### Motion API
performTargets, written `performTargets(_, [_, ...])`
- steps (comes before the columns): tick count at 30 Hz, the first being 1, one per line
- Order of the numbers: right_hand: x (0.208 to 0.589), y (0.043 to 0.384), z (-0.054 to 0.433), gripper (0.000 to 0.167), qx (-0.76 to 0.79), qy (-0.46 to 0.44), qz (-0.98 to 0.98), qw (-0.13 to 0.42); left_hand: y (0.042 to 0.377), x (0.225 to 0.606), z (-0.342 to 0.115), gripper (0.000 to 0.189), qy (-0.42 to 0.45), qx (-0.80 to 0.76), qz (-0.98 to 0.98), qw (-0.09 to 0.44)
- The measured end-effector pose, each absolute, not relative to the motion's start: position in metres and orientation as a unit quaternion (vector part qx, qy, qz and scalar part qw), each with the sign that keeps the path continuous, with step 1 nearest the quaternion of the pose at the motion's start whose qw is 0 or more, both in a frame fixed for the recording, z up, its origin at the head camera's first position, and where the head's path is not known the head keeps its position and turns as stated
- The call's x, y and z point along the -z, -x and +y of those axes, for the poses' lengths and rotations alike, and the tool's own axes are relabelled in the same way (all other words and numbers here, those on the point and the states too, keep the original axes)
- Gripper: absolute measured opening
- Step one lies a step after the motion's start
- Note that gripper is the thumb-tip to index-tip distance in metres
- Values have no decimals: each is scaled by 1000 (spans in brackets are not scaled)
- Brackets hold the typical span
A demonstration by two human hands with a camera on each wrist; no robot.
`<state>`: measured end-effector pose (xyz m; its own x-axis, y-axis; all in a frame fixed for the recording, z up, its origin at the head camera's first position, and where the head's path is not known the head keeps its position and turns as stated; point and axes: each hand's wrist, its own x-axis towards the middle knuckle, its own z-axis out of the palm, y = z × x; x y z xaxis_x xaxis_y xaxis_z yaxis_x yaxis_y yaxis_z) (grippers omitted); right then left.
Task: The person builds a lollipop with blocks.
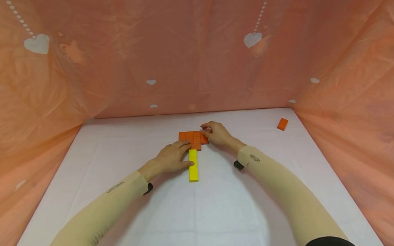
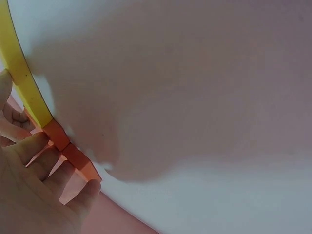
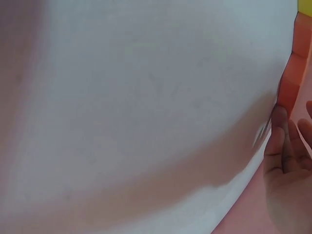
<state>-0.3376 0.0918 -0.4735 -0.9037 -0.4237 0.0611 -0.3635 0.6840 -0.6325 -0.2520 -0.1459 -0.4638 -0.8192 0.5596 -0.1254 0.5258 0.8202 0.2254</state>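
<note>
A cluster of orange blocks (image 1: 189, 136) lies flat and edge to edge on the white cloth, in front of the far wall. Below it, a long yellow strip (image 1: 193, 175) points toward me. My left hand (image 1: 172, 156) rests with fingers spread; its fingertips touch the left side of the orange cluster and its thumb lies against the yellow strip (image 2: 24, 80). At the cluster's right end, my right hand (image 1: 217, 133) touches the outer orange block (image 3: 290, 92) with its fingertips, its fingers loosely bent. The left hand partly covers the lower left of the cluster.
One loose orange block (image 1: 282, 124) lies apart at the far right of the white cloth (image 1: 195, 212). Peach curtains with white hearts (image 1: 194, 63) enclose the table at the back and both sides. Beige sleeves cover both forearms.
</note>
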Motion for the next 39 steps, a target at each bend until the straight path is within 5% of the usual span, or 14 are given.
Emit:
performTargets(15, [455,331,115,41,359,191,912,51,252,463,-146,81,-280,-87,951,97])
performTargets(39, [454,315,282,42,336,70,937,-60,252,465,-146,81,-278,-95,951,101])
